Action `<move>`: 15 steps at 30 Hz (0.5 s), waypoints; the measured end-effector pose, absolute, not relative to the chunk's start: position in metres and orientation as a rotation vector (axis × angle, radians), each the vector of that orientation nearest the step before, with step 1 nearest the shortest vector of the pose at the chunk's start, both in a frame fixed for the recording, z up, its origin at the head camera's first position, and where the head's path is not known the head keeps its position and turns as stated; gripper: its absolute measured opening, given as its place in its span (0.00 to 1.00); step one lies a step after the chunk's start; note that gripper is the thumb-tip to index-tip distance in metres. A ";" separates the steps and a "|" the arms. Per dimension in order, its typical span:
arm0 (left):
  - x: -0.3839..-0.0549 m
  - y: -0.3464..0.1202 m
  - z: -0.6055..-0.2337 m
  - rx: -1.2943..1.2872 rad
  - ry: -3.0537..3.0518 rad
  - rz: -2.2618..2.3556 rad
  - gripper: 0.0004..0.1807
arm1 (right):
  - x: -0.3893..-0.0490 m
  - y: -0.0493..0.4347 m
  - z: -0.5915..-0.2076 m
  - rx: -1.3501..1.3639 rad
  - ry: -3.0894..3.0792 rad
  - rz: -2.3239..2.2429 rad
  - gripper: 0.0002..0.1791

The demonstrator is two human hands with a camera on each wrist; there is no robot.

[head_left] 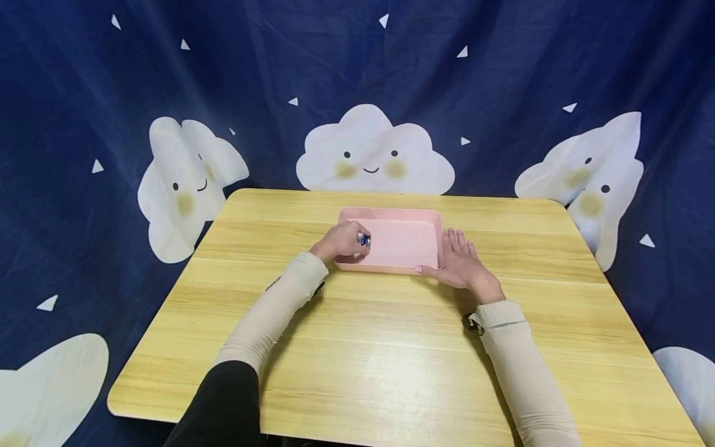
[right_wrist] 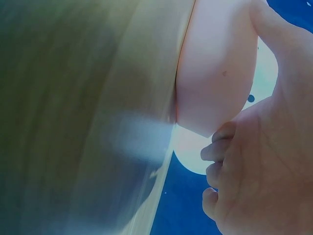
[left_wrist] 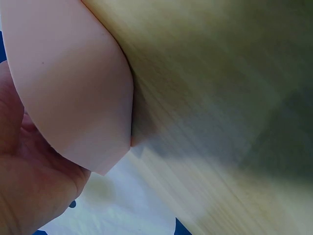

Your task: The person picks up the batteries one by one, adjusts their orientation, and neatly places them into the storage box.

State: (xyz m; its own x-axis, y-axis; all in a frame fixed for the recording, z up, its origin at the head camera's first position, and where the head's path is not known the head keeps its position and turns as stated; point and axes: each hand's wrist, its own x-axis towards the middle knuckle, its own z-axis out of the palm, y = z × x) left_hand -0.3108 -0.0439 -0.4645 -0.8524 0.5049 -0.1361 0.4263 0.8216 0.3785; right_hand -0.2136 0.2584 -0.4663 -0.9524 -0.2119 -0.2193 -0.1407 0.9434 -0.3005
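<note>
A shallow pink tray (head_left: 399, 242) stands toward the far side of the wooden table. My left hand (head_left: 344, 239) reaches over its left wall and holds a small blue, white and silver printed object (head_left: 364, 241) low inside the tray. Its exact kind cannot be told, as the fingers cover much of it. In the left wrist view the tray's outer wall (left_wrist: 73, 88) hides the fingers. My right hand (head_left: 460, 264) is at the tray's right front corner, its fingers straight and spread along the right side, thumb at the front rim. The right wrist view shows the palm (right_wrist: 269, 161) beside the tray's wall.
The light wooden table (head_left: 363, 354) has rounded corners. Behind and beside it hangs a dark blue curtain (head_left: 257, 74) printed with smiling white clouds and small triangles. Each forearm wears a beige sleeve and a dark wrist device.
</note>
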 end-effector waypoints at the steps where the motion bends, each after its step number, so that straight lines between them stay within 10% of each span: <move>1: -0.311 -0.044 -0.465 0.725 2.778 0.494 0.25 | -0.214 0.258 -0.466 -0.261 2.850 -0.415 0.71; 15: -0.314 -0.050 -0.460 0.761 2.690 0.641 0.30 | -0.212 0.258 -0.466 -0.269 2.859 -0.419 0.70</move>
State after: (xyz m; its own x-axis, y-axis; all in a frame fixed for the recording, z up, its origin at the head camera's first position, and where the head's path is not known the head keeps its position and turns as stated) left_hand -0.3144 -0.0498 -0.4605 -0.8247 0.5487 -0.1369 0.4280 0.7638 0.4832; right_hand -0.2125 0.2578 -0.4662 -0.9544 -0.2146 -0.2077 -0.1459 0.9418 -0.3027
